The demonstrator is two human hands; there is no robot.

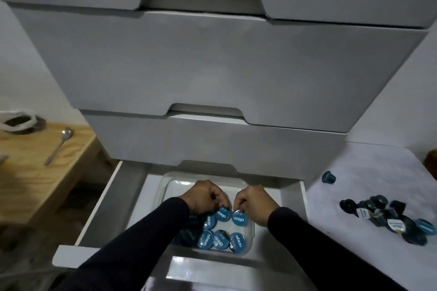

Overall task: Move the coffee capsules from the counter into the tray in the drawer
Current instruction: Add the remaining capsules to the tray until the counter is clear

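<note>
At lower centre, my left hand [205,197] and right hand [256,202] each pinch a capsule [239,217] over the tray [165,181]. More capsules [387,217] lie lower right.

Two hands [233,198], roughly eight tray capsules [222,227]

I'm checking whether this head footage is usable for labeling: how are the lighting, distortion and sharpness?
Head view: dim, flat lighting; wide-angle bowing of the drawer fronts; glare on the clear tray rim; capsules in the tray readable but soft; left hand and right hand slightly blurred; capsule pile on the counter dark, murky.
</note>
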